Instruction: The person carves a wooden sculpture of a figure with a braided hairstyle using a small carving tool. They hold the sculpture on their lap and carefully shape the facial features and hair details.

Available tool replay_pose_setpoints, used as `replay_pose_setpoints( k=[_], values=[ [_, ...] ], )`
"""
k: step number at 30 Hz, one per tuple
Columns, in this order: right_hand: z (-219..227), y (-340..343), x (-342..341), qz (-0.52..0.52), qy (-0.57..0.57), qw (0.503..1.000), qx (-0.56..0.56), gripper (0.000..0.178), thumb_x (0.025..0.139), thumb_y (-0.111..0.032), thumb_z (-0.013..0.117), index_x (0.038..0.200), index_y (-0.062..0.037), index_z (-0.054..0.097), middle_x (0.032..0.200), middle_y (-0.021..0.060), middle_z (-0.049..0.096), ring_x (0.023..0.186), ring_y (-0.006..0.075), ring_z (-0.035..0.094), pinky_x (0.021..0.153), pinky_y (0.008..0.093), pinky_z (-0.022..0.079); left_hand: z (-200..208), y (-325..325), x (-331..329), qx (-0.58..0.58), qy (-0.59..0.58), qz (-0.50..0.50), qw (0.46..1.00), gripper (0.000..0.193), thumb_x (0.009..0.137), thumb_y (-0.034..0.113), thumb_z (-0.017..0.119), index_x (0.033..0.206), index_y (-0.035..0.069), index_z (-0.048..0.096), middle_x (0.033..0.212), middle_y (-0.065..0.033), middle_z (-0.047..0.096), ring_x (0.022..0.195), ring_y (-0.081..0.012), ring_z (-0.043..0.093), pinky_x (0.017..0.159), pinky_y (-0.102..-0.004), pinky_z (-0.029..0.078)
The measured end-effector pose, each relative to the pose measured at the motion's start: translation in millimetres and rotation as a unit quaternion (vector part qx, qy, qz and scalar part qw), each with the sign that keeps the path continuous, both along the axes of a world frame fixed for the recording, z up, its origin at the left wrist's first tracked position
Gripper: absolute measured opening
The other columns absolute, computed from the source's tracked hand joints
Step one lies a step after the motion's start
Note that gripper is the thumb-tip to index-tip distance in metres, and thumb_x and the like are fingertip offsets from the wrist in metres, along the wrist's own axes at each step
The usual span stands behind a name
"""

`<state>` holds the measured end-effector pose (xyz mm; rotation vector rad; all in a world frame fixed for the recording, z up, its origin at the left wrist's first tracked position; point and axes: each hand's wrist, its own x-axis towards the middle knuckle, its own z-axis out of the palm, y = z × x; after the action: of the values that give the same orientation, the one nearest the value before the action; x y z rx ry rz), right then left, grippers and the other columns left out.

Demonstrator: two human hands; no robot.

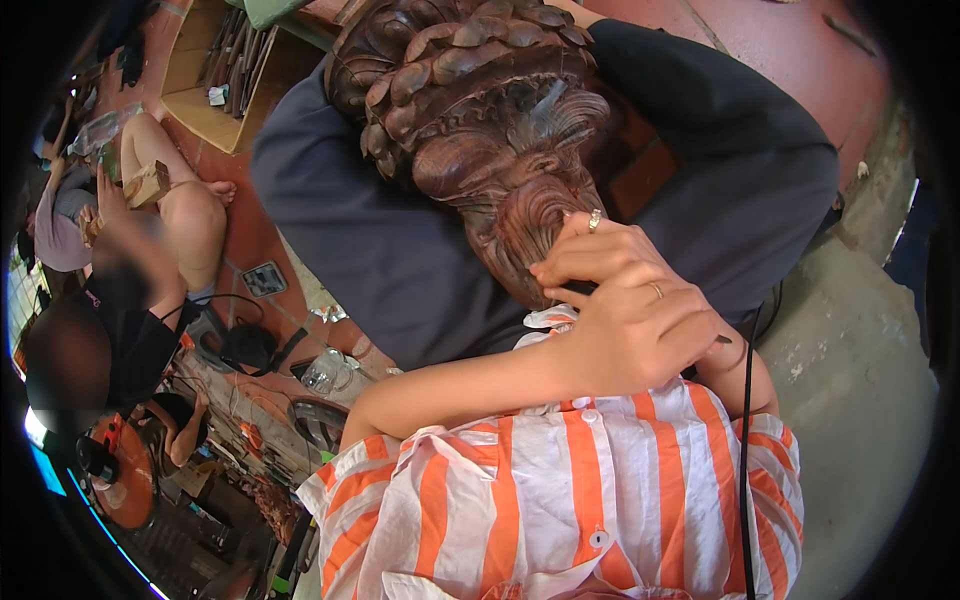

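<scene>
A dark brown carved wooden piece (pixel 500 140), with overlapping leaf shapes and fine curved grooves, lies between my dark-trousered legs. My left hand (pixel 622 345) reaches across from the left and is closed close against my right hand (pixel 612 250). The fingers of my right hand are bent, with their tips at the grooved lower end of the carving. Rings show on the fingers. From the right side of the joined hands juts the dark tip of a slim tool (pixel 723 340); most of it is hidden. Where one hand's fingers end and the other's begin is hard to tell.
At left another person sits with bare legs (pixel 185 215), holding a small wooden block (pixel 148 185). An open cardboard box (pixel 205 115) with rods stands beyond my left leg. A phone-like slab (pixel 264 279) and cables lie on the tiles. A black cord (pixel 746 470) hangs at right.
</scene>
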<state>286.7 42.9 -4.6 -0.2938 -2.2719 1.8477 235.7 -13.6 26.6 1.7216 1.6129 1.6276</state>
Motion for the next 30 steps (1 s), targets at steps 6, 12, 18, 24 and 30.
replay_pose_setpoints(
  k=[6, 12, 18, 24, 30],
  values=[
    [15, -2, -4, -0.088, 0.039, 0.995, 0.004, 0.021, 0.063, -0.012, 0.077, 0.074, 0.0019, 0.065, 0.075, 0.0114, 0.067, 0.077, 0.0272, 0.063, 0.065, 0.0356, 0.048, -2, -3, -1, 0.008, -0.01, 0.02, 1.0, 0.01, 0.064, 0.006, 0.063, 0.071, 0.004, 0.056, 0.065, -0.0052, 0.055, 0.057, -0.0244, 0.052, 0.056, -0.0277, 0.04],
    [4, 10, 3, 0.069, -0.01, 0.997, 0.017, 0.022, 0.07, -0.017, 0.073, 0.084, -0.0023, 0.066, 0.079, 0.0078, 0.066, 0.078, 0.0253, 0.061, 0.063, 0.0331, 0.046, -27, -22, 32, -0.241, 0.125, 0.08, 0.959, 0.009, 0.07, 0.009, 0.061, 0.078, 0.005, 0.062, 0.073, -0.0077, 0.062, 0.072, -0.023, 0.057, 0.066, -0.0309, 0.045],
    [12, 12, -6, 0.069, 0.009, 0.996, 0.046, 0.023, 0.061, -0.008, 0.078, 0.08, 0.0006, 0.07, 0.076, 0.0106, 0.068, 0.07, 0.0266, 0.063, 0.062, 0.0333, 0.049, -5, -21, 1, 0.014, 0.017, -0.06, 0.998, 0.012, 0.077, 0.01, 0.062, 0.086, 0.003, 0.065, 0.08, -0.0072, 0.065, 0.076, -0.0176, 0.063, 0.067, -0.0318, 0.049],
    [-21, 6, 0, -0.014, 0.077, 0.995, 0.06, 0.023, 0.066, -0.006, 0.078, 0.087, -0.0025, 0.07, 0.085, 0.0114, 0.07, 0.072, 0.0261, 0.064, 0.062, 0.0346, 0.048, -2, -17, -9, -0.077, 0.048, -0.035, 0.995, 0.012, 0.082, 0.009, 0.052, 0.08, 0.004, 0.063, 0.088, -0.0115, 0.069, 0.088, -0.0204, 0.065, 0.081, -0.0338, 0.056],
    [-23, 4, 2, 0.082, 0.074, 0.993, 0.031, 0.026, 0.069, -0.019, 0.078, 0.093, -0.0111, 0.072, 0.085, 0.0037, 0.07, 0.079, 0.0205, 0.063, 0.069, 0.0328, 0.049, 3, -21, -1, -0.055, 0.056, 0.009, 0.997, 0.013, 0.08, 0.011, 0.054, 0.081, 0.001, 0.062, 0.084, -0.0163, 0.068, 0.082, -0.0281, 0.066, 0.074, -0.0389, 0.054]
  ],
)
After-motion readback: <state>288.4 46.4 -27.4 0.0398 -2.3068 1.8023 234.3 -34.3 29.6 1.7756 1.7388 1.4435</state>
